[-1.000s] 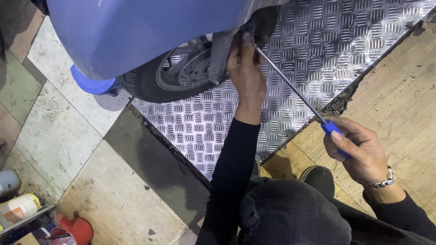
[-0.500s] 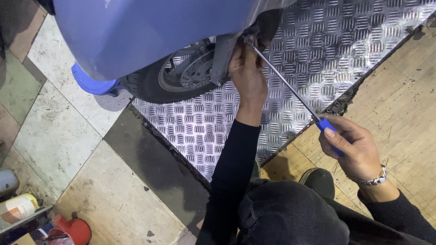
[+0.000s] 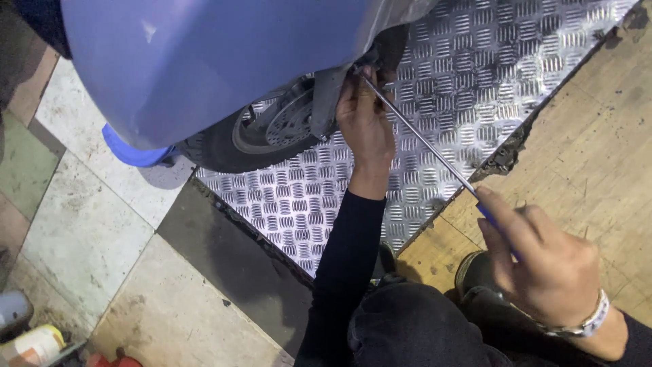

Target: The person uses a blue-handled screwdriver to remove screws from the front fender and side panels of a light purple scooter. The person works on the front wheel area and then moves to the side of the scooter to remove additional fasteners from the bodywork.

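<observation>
In the head view, the right hand [image 3: 543,268] is wrapped shut around the blue handle of a long screwdriver [image 3: 421,139], whose thin steel shaft runs up and to the left from the fist across the ridged metal plate [image 3: 475,75] to its tip under the blue scooter body [image 3: 204,61]. The left hand [image 3: 365,119], at the end of a black sleeve, reaches up beside the wheel [image 3: 272,136] with fingers curled at the shaft's tip, though whether they pinch it cannot be told.

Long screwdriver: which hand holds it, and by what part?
The right hand grips the long screwdriver by its blue handle. The left hand rests at the tip end, beside the scooter wheel.
</observation>
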